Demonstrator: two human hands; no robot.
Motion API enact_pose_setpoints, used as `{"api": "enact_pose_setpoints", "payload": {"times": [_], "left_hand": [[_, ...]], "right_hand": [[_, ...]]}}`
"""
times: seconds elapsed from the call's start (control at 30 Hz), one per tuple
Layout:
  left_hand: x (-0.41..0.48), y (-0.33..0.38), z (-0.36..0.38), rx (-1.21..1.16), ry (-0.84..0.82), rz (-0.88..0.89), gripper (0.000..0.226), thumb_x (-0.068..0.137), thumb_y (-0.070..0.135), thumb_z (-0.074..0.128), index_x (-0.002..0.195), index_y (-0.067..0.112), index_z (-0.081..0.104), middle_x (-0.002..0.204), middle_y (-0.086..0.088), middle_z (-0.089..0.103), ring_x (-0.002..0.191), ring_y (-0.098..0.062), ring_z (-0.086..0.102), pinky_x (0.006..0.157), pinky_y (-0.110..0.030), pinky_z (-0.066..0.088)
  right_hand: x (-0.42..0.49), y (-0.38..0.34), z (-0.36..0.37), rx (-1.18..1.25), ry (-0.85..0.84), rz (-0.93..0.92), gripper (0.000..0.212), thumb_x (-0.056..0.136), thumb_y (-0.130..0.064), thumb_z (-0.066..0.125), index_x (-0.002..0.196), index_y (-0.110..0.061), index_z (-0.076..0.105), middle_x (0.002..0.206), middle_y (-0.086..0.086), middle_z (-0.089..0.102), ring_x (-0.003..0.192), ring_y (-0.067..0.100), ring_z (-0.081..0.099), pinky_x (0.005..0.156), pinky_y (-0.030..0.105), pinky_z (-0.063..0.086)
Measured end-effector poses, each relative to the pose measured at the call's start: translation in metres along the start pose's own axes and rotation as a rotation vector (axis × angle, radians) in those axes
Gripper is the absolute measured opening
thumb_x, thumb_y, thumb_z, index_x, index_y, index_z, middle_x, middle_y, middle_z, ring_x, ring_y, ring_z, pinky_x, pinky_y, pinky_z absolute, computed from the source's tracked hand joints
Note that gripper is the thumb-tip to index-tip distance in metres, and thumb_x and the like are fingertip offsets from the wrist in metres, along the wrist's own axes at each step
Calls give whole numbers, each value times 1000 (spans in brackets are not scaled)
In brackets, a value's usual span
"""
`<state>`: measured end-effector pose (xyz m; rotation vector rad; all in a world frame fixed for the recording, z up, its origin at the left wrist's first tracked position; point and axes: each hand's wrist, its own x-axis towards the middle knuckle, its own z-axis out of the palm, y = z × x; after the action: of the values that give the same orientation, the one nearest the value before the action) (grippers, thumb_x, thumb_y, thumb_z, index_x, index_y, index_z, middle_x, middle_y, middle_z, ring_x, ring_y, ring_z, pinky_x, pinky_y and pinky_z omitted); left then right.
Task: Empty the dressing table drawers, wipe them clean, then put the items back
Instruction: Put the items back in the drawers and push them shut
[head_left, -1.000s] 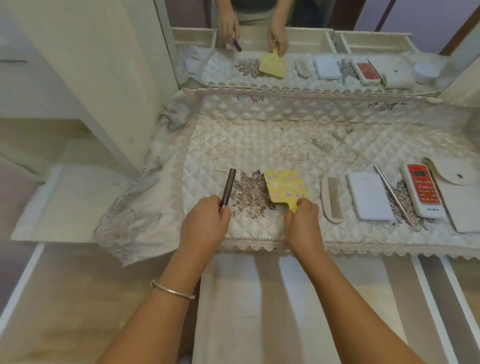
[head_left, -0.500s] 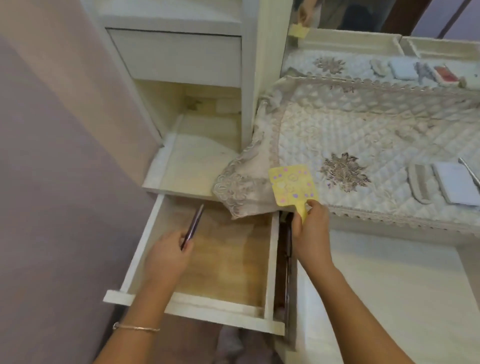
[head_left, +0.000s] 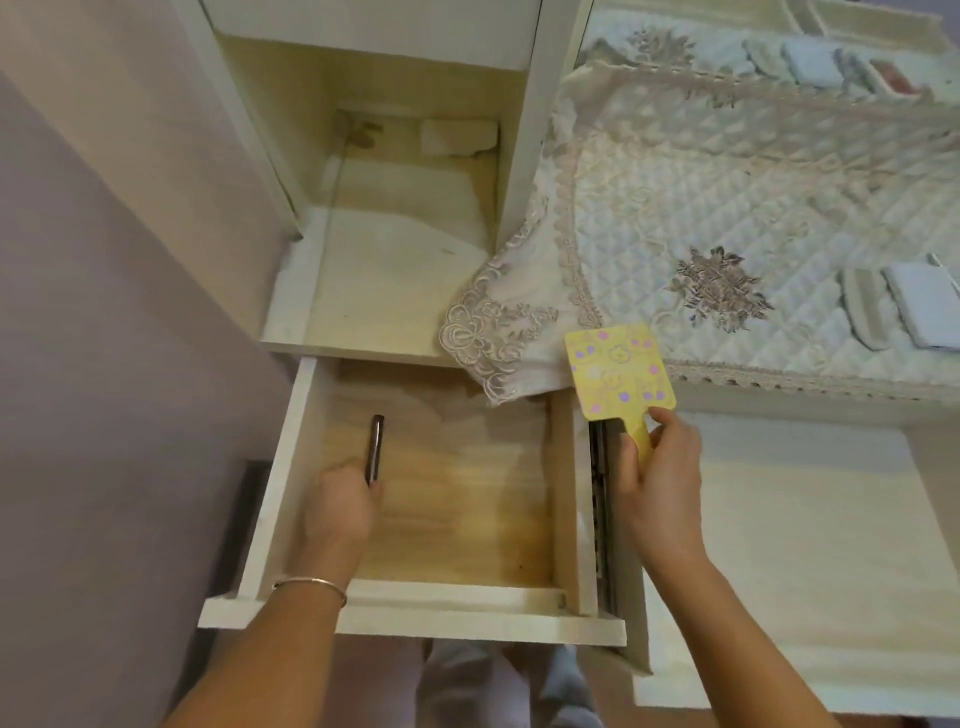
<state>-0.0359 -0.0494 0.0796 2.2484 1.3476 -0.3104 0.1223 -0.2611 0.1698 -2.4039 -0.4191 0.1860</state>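
Note:
A pulled-out wooden drawer (head_left: 415, 621) sits low at the left of the dressing table, its bottom bare. My left hand (head_left: 340, 506) reaches inside it, closed around a dark slim stick (head_left: 375, 448) that points away from me. My right hand (head_left: 657, 478) hovers just right of the drawer, pinching the handle of a yellow hand mirror (head_left: 618, 371) with pink and purple dots, held upright above the drawer's right wall.
A quilted lace-edged cloth (head_left: 727, 197) covers the table top, one corner drooping over the drawer. On it at the right lie a comb (head_left: 870, 306) and a white pad (head_left: 922, 304). An open shelf recess (head_left: 395, 270) stands above the drawer. A wider white drawer (head_left: 800, 561) is at the right.
My view swung left from the table top to the open drawer. My left hand carried the dark stick down into the drawer; my right hand brought the yellow mirror off the cloth toward it.

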Motion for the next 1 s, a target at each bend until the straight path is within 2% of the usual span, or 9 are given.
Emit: {"api": "enact_pose_setpoints", "payload": {"times": [0.23, 0.3, 0.4, 0.57, 0.67, 0.77, 0.9, 1.0], "left_hand": [[-7, -2, -2, -30, 29, 13, 25, 86, 34, 58, 92, 10, 51, 84, -7, 57, 71, -22, 54, 61, -35, 48], [-18, 7, -11, 25, 90, 70, 32, 87, 38, 53, 103, 11, 52, 93, -6, 57, 81, -23, 54, 67, -36, 49], [-42, 36, -24, 98, 168, 235, 44, 89, 38, 48, 125, 11, 46, 121, -7, 55, 106, -24, 51, 86, -37, 44], [-83, 97, -28, 64, 234, 492, 56, 89, 43, 48, 136, 13, 40, 141, -7, 43, 132, -22, 34, 108, -35, 25], [-97, 128, -22, 104, 228, 547, 63, 90, 50, 41, 142, 17, 28, 150, -2, 27, 140, -16, 17, 109, -29, 3], [-104, 154, -13, 114, 233, 573, 66, 90, 53, 39, 144, 18, 23, 152, -1, 21, 140, -15, 12, 108, -26, -4], [-106, 173, 0, 143, 249, 531, 74, 83, 59, 26, 141, 13, 30, 149, -5, 30, 139, -17, 19, 110, -30, 2], [-111, 177, 7, 138, 296, 479, 73, 81, 56, 29, 137, 10, 38, 144, -8, 38, 136, -21, 28, 111, -36, 12]], "right_hand": [[-2, 6, -7, 26, 19, 4, 39, 93, -7, 46, 129, 5, 37, 117, 21, 42, 98, 26, 44, 70, 13, 24], [-6, 11, -17, 37, 33, 7, 39, 93, -7, 45, 129, 4, 37, 117, 20, 41, 96, 21, 42, 70, 11, 24], [-14, 25, -37, 33, 71, 44, 38, 94, -8, 45, 129, 3, 37, 118, 19, 40, 105, 27, 44, 72, 11, 24], [-27, 61, -67, -8, 105, 157, 38, 94, -8, 44, 129, 5, 36, 120, 22, 40, 103, 28, 44, 72, 16, 25], [-30, 84, -70, -15, 37, 238, 38, 96, -10, 42, 131, 3, 34, 125, 21, 38, 93, 26, 47, 74, 22, 31], [-26, 109, -61, -1, -73, 295, 39, 96, -10, 41, 133, 1, 33, 127, 19, 36, 97, 31, 52, 77, 27, 35], [-19, 137, -39, 0, -210, 322, 37, 96, -7, 39, 131, 0, 33, 122, 15, 37, 94, 32, 52, 74, 28, 35], [-15, 148, -25, 46, -289, 386, 28, 98, -11, 35, 126, -7, 37, 109, 4, 35, 92, 28, 51, 77, 28, 35]]}}
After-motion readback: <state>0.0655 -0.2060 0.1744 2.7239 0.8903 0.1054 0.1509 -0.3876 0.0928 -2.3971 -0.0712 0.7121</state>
